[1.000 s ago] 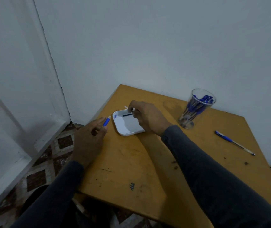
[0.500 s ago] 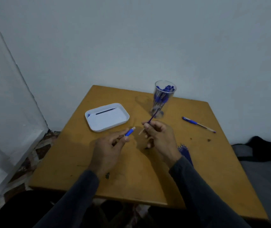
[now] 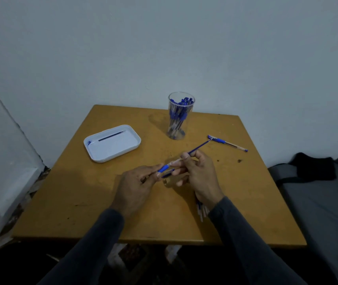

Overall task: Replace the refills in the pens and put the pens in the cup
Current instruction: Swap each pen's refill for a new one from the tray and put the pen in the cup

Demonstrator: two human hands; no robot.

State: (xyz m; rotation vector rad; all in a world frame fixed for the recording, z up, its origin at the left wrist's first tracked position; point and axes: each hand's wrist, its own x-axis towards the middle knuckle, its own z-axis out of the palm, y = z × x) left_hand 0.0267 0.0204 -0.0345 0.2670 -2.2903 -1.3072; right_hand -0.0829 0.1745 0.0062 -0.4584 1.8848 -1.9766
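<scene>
Your left hand (image 3: pixel 137 183) pinches the blue-gripped front piece of a pen (image 3: pixel 165 168) between thumb and fingertips, holding it above the tabletop (image 3: pixel 77 204). Your right hand (image 3: pixel 200 175) sits just to its right, thumb and forefinger clamped on a thin blue refill (image 3: pixel 198 148) that slants up and away from that hand. The refill's near end meets the pen piece held by your left hand; whether it is already inside, you cannot tell.

Beyond your right hand stands the clear cup (image 3: pixel 178 117), filled with blue-capped pens. To the right of the refill's far tip lies a single loose pen (image 3: pixel 227 143), flat on the tabletop. Under your right wrist, a small bundle of pens or refills (image 3: pixel 201 210) peeks out, mostly hidden by the sleeve.

Beyond your left hand and to its left rests a white tray (image 3: pixel 94 154), with one dark spent refill (image 3: pixel 110 136) lying along its far side.
</scene>
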